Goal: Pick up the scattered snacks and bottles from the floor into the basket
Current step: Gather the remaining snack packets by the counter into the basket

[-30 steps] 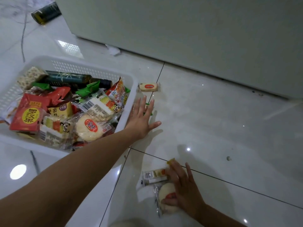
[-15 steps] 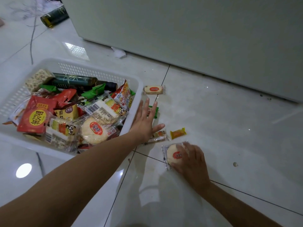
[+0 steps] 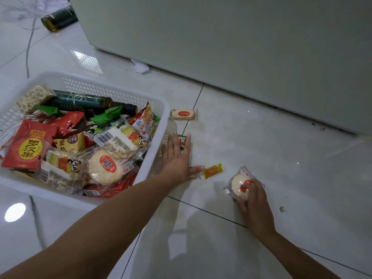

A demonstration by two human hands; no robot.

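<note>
The basket [image 3: 161, 109] sits left on the floor [image 3: 281, 178], filled with snacks and a bottle [image 3: 84, 101]. Just right of the basket lies a cracker [image 3: 183, 114]; nearer, a candy [image 3: 213, 170]; farther right of it, a cake [image 3: 240, 185]. Behind the basket, well apart, lies another bottle [image 3: 59, 20].

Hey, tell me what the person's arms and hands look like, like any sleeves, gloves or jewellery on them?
Both forearms are bare as far as the frame shows: no sleeve in view. The left hand and right hand wear no gloves, and no ring, watch or bracelet shows on the fingers or wrists. No markings are visible on either arm.
</note>
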